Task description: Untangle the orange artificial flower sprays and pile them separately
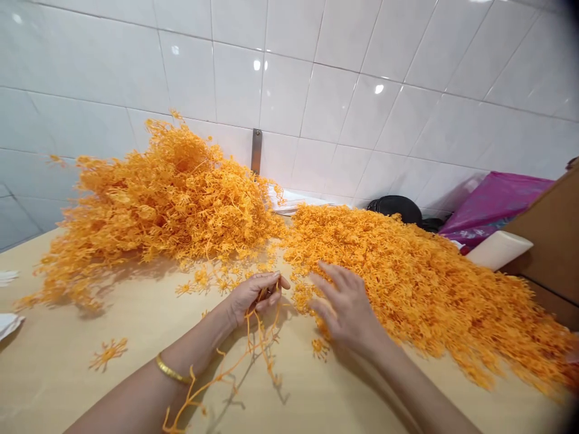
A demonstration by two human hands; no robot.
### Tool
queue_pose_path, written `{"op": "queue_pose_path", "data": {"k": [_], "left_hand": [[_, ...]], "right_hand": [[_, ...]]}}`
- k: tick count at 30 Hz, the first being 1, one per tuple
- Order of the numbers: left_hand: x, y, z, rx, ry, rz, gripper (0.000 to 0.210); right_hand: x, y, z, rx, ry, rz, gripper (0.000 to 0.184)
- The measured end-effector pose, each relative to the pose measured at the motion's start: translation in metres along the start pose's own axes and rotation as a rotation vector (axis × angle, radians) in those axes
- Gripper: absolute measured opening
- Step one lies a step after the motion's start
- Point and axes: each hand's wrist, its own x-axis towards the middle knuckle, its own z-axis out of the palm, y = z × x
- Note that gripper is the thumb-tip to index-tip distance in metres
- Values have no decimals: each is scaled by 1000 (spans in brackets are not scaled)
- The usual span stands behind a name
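Observation:
My left hand, with a gold bangle on the wrist, is closed in a pinch on a branched orange plastic stem. The stem hangs below the fingers toward the near edge of the view, its twigs mostly bare. My right hand is a little blurred, its fingers spread apart beside the near edge of the right heap of small orange floret pieces. No held thing shows in it. A single floret lies just below that hand, and another loose floret is on the table at the left.
A tall heap of orange artificial sprigs stands at the back left on the wooden table. Behind are a tiled wall, a metal strip and a black item. At right are a purple bag, a white roll and cardboard.

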Motion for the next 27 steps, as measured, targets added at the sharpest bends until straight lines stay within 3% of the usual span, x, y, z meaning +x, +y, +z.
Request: {"op": "queue_pose_path", "data": {"k": [2,4,10,16,19,23,27], "left_hand": [[1,-1,2,-58,29,-1,23],[3,-2,3,-106,64,9,22],[3,0,2,-62,127,25,22],[-2,4,9,252,197,3,23],[-8,14,18,519,261,26,23],[-19,44,40,966,207,59,18],[-26,84,72,1239,119,68,20]], "right_hand": [[-10,-11,15,-32,-91,-132,40],[-7,-6,32,-100,-121,-155,39],[31,32,74,-254,-15,190,37],[34,37,82,-163,49,210,34],[33,40,84,-132,58,202,32],[34,44,85,-102,65,196,32],[32,40,78,-93,51,183,32]]}}
